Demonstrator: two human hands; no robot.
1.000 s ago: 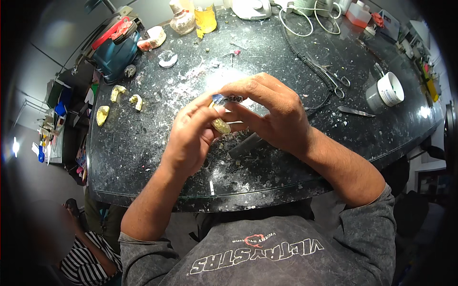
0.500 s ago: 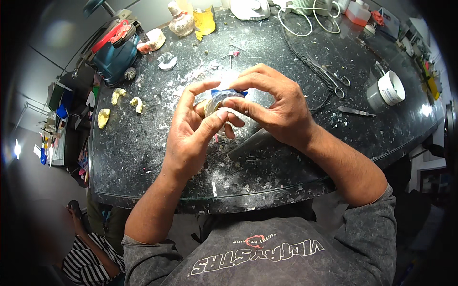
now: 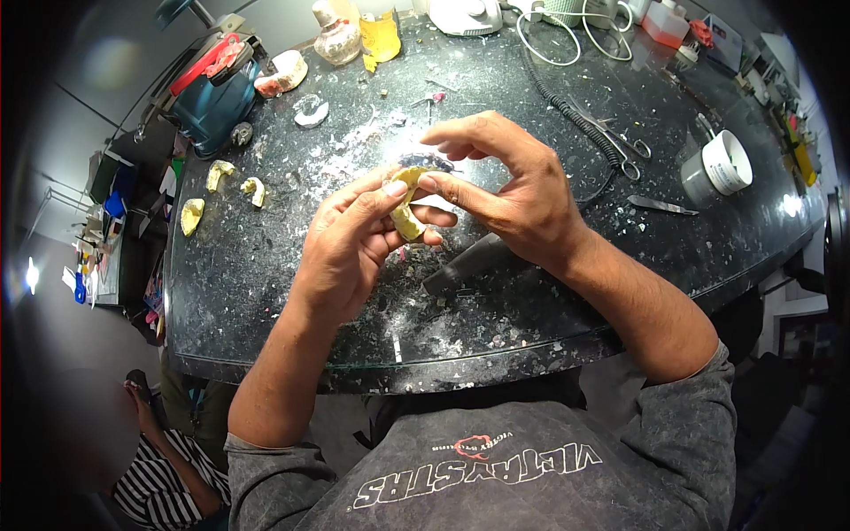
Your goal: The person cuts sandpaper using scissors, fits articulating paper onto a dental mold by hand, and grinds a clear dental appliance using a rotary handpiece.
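Note:
Over the middle of the bench, my left hand (image 3: 341, 234) is closed on a yellow, horseshoe-shaped dental cast (image 3: 408, 219), its thumb on top and fingers underneath. A dark bluish piece (image 3: 427, 162) shows at the cast's far end; whether the two are joined I cannot make out. From the right, the thumb of my right hand (image 3: 527, 190) touches the cast's edge. Its forefinger is stretched out beyond the dark piece, apart from the thumb, so this hand is open. Some of its other fingers are hidden.
Yellow cast pieces (image 3: 191, 217) and a whitish arch (image 3: 311, 111) lie left. A dark flat piece (image 3: 469, 265) rests below my hands. Scissors (image 3: 630, 159), a knife (image 3: 662, 207) and a white cup (image 3: 726, 164) are right. Behind stand a glass burner (image 3: 338, 40) and a coiled cord (image 3: 575, 115).
The cast has turned, so its yellow arch now faces up where a greyish-white curve and bright blue showed before. My right fingers have lifted off and spread; my left thumb has shifted up.

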